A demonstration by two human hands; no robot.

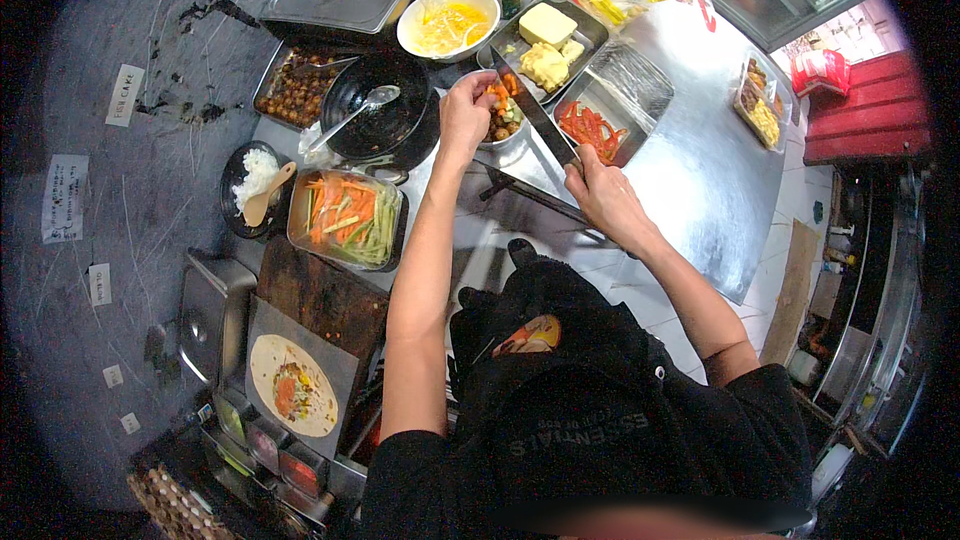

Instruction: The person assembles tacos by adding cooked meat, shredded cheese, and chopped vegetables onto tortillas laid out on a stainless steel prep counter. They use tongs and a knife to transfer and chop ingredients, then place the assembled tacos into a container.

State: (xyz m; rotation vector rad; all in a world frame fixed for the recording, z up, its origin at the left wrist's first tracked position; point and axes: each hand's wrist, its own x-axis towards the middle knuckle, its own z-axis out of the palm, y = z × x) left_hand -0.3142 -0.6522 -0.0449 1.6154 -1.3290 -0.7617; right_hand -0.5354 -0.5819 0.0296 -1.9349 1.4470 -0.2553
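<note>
Item: small bowl [505,120] of chopped vegetables, orange and green pieces, on the steel counter [700,180] at centre, far from the body. Its rim shows only on the right and near sides; the rest lies under the fingers.

Left hand [466,110]: fingers pinched together over the bowl, touching the orange pieces; whether a piece is gripped cannot be told.

Right hand [603,192]: clamped on the handle of 1 long knife [535,112], blade running up and left past the bowl's right side. The handle is hidden in the fist.

Around it:
- 1 steel tray of red pepper strips [592,128], just right of the blade.
- 1 tray of yellow blocks and crumbles [548,45], far side; the kind of food is hard to tell.
- 1 white bowl of pale shreds [447,25], far left of that.
- 1 black pan with a spoon [380,115], left of the hand.
- 1 tub of carrot and green sticks [345,215], nearer left.
- 1 open tortilla with filling [292,385] on a grey sheet, near left.

A dark garment hides the near counter edge.
</note>
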